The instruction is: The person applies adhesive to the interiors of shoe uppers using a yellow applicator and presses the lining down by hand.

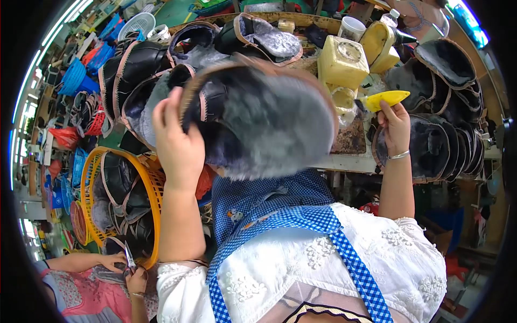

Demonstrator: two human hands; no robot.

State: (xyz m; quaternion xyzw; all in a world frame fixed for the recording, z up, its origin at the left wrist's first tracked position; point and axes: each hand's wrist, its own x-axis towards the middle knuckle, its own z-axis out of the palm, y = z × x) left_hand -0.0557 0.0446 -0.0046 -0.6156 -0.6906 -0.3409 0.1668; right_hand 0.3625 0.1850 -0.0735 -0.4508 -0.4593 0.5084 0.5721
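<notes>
My left hand (180,142) grips the heel end of a black shoe upper (280,116) with grey fleece lining and a tan edge. The shoe upper is blurred by motion and held in front of my apron. My right hand (396,126) is closed around the yellow handle of a brush (389,100). The brush's dark tip points left, close to a small glue-crusted container (343,98). Whether the tip touches the container I cannot tell.
More fleece-lined shoe uppers lie on the bench at left (132,67) and in a stack at right (431,145). A yellowish jug (344,62) stands behind the container. A yellow basket (156,188) holds more uppers. At lower left a co-worker's hand (134,280) has scissors (129,255).
</notes>
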